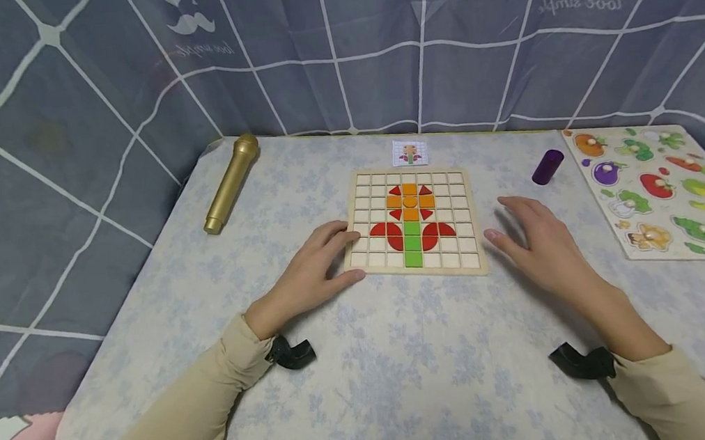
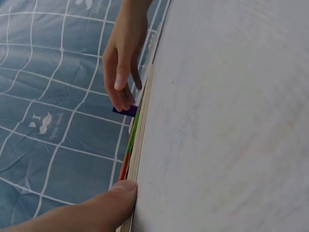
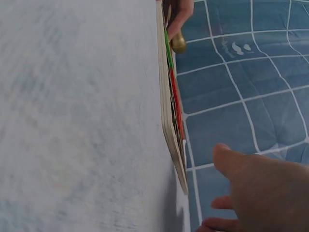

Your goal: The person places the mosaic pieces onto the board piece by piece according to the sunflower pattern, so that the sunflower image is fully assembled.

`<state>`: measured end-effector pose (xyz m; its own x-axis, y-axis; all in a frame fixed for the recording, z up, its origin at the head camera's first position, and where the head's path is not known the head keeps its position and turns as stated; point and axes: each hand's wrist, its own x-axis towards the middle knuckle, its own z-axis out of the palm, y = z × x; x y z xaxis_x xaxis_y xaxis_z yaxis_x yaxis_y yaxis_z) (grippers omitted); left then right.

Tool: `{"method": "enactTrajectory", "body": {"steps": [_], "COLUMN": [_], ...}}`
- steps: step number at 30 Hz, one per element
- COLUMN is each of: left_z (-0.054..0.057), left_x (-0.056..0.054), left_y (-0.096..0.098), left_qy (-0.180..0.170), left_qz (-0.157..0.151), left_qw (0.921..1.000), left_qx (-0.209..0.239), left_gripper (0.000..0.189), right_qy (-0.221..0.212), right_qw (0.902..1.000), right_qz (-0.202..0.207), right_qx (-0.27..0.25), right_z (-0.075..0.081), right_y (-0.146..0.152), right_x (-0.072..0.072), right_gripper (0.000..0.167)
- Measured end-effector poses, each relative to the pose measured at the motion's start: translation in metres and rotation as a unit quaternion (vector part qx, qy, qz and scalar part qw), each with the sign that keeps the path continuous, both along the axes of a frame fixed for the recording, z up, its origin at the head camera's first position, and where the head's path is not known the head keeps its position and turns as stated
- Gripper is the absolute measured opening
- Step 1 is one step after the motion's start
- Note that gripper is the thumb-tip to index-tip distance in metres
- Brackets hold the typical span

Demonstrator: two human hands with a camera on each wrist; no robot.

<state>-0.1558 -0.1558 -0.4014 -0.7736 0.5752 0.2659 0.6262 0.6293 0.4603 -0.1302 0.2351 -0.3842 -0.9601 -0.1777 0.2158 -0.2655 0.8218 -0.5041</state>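
A square wooden grid board (image 1: 447, 260) lies flat on the table, with orange, red and green pieces forming a flower in its cells. My left hand (image 1: 313, 269) touches the board's left side, fingertips at the edge and thumb at the near left corner. In the left wrist view the thumb (image 2: 118, 195) rests against the board's edge. Just off the board's right side, my right hand (image 1: 544, 249) is held with relaxed, spread fingers and nothing in them. The right wrist view shows a gap between that hand (image 3: 265, 188) and the board.
Behind the board lies a small card (image 1: 400, 153) with a similar flower picture. A gold microphone (image 1: 230, 187) lies at the back left. To the right are a dark purple cylinder (image 1: 547, 167) and a vegetable knob puzzle (image 1: 633, 185). Grey checked curtains (image 1: 372, 85) border the table.
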Motion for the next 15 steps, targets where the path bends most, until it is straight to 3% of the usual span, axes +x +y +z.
{"method": "enactTrajectory", "body": {"steps": [8,15], "left_z": [0.004,0.001], "left_x": [0.005,0.01], "left_y": [-0.012,-0.015], "left_qy": [0.005,0.002], "left_qz": [0.0,0.008], "left_qw": [0.9999,0.9999], "left_qx": [-0.009,-0.008], "left_gripper": [0.061,0.062], "right_qy": [-0.017,-0.027], "right_qw": [0.9991,0.9979], "right_qz": [0.017,0.023], "right_qx": [0.036,0.054], "right_z": [-0.007,-0.004], "right_y": [-0.001,-0.003], "right_x": [0.003,0.002], "right_gripper": [0.075,0.075]}}
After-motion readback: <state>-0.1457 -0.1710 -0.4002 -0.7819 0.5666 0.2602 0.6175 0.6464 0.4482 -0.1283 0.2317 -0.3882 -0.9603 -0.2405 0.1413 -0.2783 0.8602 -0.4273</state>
